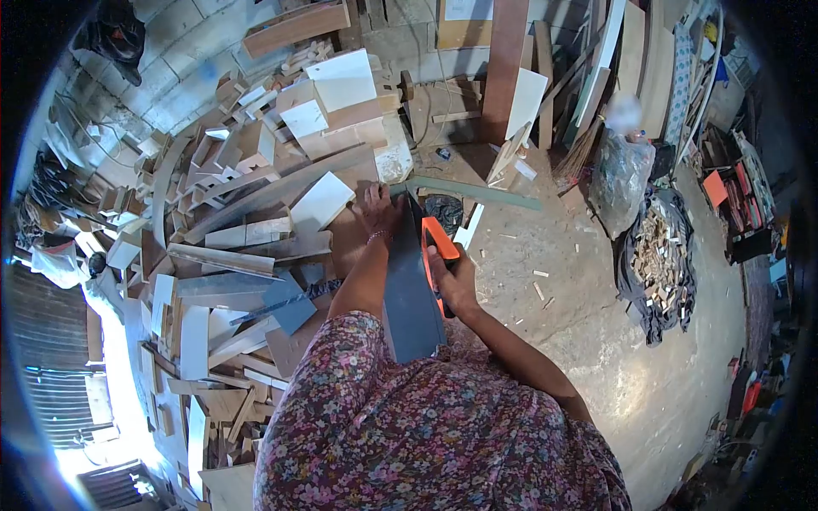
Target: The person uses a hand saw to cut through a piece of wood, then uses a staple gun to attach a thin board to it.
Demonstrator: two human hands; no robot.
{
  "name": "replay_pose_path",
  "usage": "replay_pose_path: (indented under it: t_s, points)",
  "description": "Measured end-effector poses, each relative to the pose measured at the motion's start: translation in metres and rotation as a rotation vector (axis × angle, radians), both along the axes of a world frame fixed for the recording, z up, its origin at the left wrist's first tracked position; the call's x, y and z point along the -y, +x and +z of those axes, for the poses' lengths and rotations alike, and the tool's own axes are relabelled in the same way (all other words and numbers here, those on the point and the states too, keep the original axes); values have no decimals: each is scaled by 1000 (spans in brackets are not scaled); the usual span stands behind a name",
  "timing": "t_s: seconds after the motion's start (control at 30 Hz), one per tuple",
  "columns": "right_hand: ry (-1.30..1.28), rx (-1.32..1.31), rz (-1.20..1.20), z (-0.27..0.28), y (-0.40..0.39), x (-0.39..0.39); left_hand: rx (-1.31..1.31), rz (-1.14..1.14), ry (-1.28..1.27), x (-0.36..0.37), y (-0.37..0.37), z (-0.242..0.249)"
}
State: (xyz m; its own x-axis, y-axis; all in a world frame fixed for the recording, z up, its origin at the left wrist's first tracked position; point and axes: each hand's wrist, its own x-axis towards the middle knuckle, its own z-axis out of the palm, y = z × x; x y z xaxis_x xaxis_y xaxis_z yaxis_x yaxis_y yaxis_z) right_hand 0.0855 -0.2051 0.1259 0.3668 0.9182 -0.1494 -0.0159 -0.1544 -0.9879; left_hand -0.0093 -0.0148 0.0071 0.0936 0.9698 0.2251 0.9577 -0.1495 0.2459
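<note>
A long dark grey board [411, 311] lies lengthwise in front of my body, its near end against the floral garment. My left hand [375, 211] rests by the board's far left end, palm down, fingers spread over the wood there. My right hand [453, 279] is closed around the orange-and-black handle of a saw [438, 234] at the board's right edge. The saw's narrow dark blade runs along that edge and is partly hidden. Beyond the far end, a greenish-grey strip [481, 192] extends to the right.
Piled wood offcuts [247, 234] fill the left side. White boxy pieces [345, 81] stand at the back, near leaning planks [509, 68]. On the right, a dark sack [656, 255] holds wood scraps beside a clear plastic bag [618, 183]. Small chips lie on the concrete floor [588, 332].
</note>
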Motion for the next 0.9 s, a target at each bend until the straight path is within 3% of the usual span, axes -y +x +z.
replay_pose_path:
  t_s: [0.27,0.37,0.5,0.67,0.7,0.8,0.9]
  points:
    - [25,182,-39,-18,10,-17,-8,-31,-41,3,0,9]
    - [-17,417,1,-3,9,-31,-4,-21,-73,5,1,11]
    - [-111,420,-2,-15,15,-53,-1,-25,-38,4,1,6]
    - [-9,551,77,-21,22,-85,-23,-32,-58,3,-1,6]
    - [-101,538,109,-20,21,-90,-21,-27,-76,3,-2,6]
    - [88,719,-48,-17,5,-77,-9,-18,-95,0,-1,4]
    - [20,616,6,14,-3,-43,-5,0,-40,-2,0,0]
